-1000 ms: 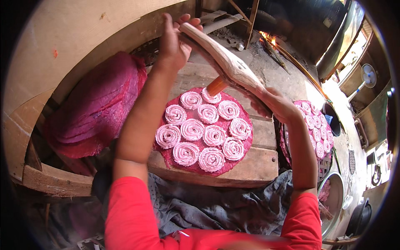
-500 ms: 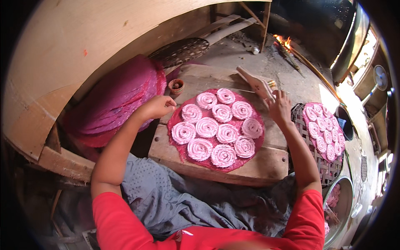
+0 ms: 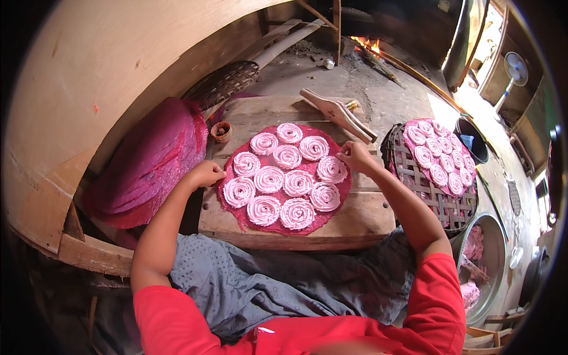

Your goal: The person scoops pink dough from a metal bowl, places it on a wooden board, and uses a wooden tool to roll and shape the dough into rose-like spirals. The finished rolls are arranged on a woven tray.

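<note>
A round magenta mesh cloth (image 3: 324, 218) lies flat on a low wooden table (image 3: 364, 219), bearing several pale pink spiral rosettes (image 3: 298, 183) with ruffled ridges. At its left edge, the fingers of my left hand (image 3: 207, 174) are pinched together on the rim. My right hand (image 3: 356, 157) pinches the rim on the upper right. Beyond the right hand, a long wooden hand press (image 3: 338, 112) lies aslant across the table's far right corner, touched by neither hand. A small brown cup (image 3: 221, 132) stands near the far left of the cloth.
Folded magenta mesh cloths (image 3: 148, 160) are piled at left. On the right, another rosette-covered cloth (image 3: 454, 190) rests on a woven basket (image 3: 393, 151), with a metal basin (image 3: 502, 248) of pink dough nearer. A wood fire (image 3: 370, 44) burns at the back.
My right hand has let go of the wooden press, now lying on the table, and come to the cloth's right rim. My left hand has moved down along the left rim. The view has shifted.
</note>
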Tool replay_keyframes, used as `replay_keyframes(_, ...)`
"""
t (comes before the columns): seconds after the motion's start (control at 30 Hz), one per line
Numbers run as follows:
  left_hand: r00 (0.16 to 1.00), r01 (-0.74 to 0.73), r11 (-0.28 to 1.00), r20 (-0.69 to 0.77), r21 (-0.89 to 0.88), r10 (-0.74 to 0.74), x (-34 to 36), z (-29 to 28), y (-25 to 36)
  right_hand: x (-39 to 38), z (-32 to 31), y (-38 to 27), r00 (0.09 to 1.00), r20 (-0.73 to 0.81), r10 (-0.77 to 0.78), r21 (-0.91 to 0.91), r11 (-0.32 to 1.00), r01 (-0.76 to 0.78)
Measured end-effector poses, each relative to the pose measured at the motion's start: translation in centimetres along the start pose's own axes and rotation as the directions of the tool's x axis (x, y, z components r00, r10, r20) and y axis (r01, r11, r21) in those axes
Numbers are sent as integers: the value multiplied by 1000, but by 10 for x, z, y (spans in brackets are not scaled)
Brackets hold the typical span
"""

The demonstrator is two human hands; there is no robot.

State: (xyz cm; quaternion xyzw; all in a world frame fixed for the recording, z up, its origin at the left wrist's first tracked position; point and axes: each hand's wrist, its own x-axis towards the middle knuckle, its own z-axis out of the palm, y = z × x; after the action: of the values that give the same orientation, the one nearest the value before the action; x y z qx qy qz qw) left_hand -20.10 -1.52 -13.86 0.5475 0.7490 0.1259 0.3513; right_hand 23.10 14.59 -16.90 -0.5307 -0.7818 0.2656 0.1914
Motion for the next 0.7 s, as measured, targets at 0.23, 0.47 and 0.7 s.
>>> replay_keyframes(0.23, 960, 222, 890, 251, -398, -127, -14, -8, 4, 2, 5, -1, 993, -67, 99, 309, 948, -74)
replay_keyframes(0.47, 983, 64, 945, 186, -321, -3, -21, -32, 26, -27, -32, -31, 997, -61, 57, 445, 895, -24)
replay_keyframes(0.7, 919, -393, 914, -56, -101, 389, -49, -60, 162, -116, -141, -41, 982, -186, 43, 534, 843, 64)
